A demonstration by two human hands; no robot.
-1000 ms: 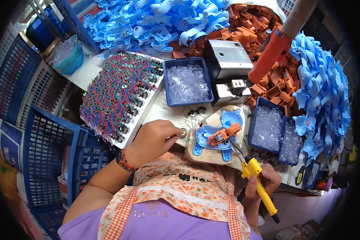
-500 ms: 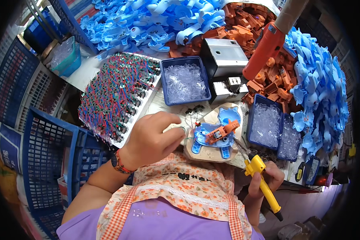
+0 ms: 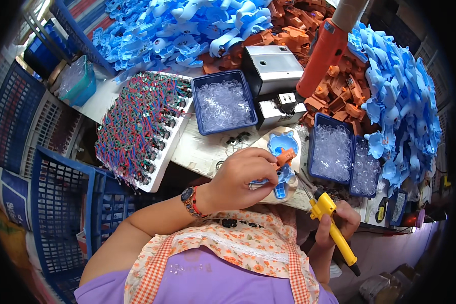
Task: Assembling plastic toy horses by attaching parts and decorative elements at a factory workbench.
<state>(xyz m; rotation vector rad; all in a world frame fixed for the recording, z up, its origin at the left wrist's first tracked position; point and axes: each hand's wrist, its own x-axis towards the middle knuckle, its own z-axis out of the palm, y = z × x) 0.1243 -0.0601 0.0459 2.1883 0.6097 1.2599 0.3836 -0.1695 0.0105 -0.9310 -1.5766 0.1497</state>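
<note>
My left hand, with a watch on its wrist, bends over a light blue plastic shell. Its curled fingers close on an orange plastic part at the shell, hiding much of both. The shell lies in a pale, shaped block at the table's front edge. My right hand is wrapped around a yellow soldering iron. Its thin metal tip points up and left, just to the right of the block and apart from the orange part.
Behind the block stand a blue tray of clear plastic pieces and a metal-cased box. A white tray of wired parts sits left. Blue shells and orange parts pile up right, past an orange-red tool.
My left hand has moved right, from beside the shell onto the orange part, which now looks turned. The soldering iron in my right hand has hardly moved.
</note>
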